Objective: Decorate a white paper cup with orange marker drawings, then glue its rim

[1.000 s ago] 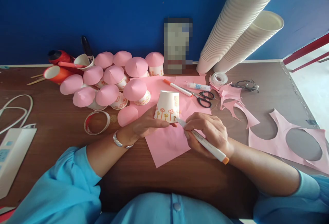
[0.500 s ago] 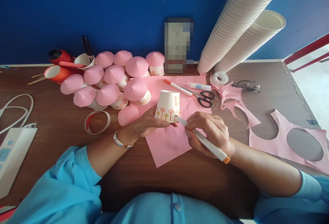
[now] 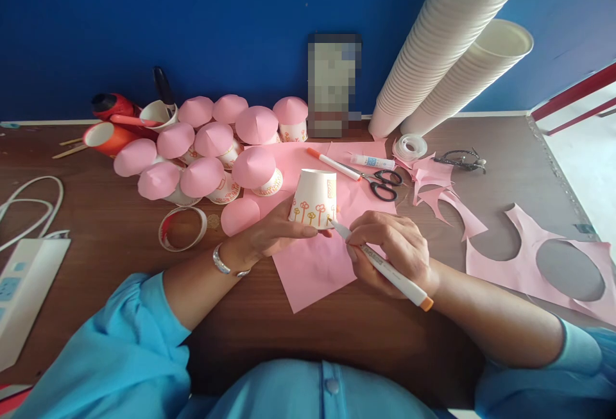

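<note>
An upturned white paper cup (image 3: 315, 197) with small orange and pink drawings along its rim stands on a pink paper sheet (image 3: 312, 265). My left hand (image 3: 269, 234) is closed around the cup's lower edge from the left. In my right hand (image 3: 392, 249) I grip a white marker with an orange end (image 3: 385, 268). Its tip touches the cup's lower right side.
Several pink-capped cups (image 3: 206, 149) cluster at the back left beside a pink paper circle (image 3: 239, 215) and a tape ring (image 3: 181, 229). Scissors (image 3: 380, 183), another marker (image 3: 333, 164), a glue tube (image 3: 371, 162), two white cup stacks (image 3: 447, 53) and cut pink paper (image 3: 534, 258) lie right. A power strip (image 3: 22, 284) lies left.
The marker tip has shifted slightly along the cup's lower right edge; my hands and the cup have otherwise stayed in place.
</note>
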A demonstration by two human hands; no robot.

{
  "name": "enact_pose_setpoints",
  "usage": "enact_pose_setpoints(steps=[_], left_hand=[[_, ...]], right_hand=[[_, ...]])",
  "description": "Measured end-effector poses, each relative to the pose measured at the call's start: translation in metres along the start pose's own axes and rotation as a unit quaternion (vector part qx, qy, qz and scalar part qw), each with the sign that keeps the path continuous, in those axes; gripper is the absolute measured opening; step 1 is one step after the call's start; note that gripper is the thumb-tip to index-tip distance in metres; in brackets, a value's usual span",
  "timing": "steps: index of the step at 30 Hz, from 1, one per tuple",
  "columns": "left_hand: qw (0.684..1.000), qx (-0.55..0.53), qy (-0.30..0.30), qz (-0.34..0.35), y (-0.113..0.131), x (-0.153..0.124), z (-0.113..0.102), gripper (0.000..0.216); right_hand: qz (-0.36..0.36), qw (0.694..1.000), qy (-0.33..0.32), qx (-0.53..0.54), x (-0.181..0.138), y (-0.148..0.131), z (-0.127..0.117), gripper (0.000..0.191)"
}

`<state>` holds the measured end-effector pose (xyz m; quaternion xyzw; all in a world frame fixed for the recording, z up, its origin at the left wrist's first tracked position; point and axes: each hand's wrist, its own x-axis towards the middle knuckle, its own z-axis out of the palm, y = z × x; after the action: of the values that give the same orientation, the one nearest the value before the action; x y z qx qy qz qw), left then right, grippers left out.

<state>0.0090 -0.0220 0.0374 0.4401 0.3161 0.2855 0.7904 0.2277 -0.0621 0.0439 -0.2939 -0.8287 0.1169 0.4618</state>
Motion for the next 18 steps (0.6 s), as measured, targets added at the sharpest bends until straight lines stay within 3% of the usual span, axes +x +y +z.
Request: enact_pose_setpoints(steps=[18], left_hand=[[1.0, 0.005, -0.023, 0.017, -0.0025, 0.0018, -0.0015, 0.025]], right_hand=[[-0.002, 1.0, 0.008, 0.007, -0.0012, 0.0004, 0.0041, 0.021]])
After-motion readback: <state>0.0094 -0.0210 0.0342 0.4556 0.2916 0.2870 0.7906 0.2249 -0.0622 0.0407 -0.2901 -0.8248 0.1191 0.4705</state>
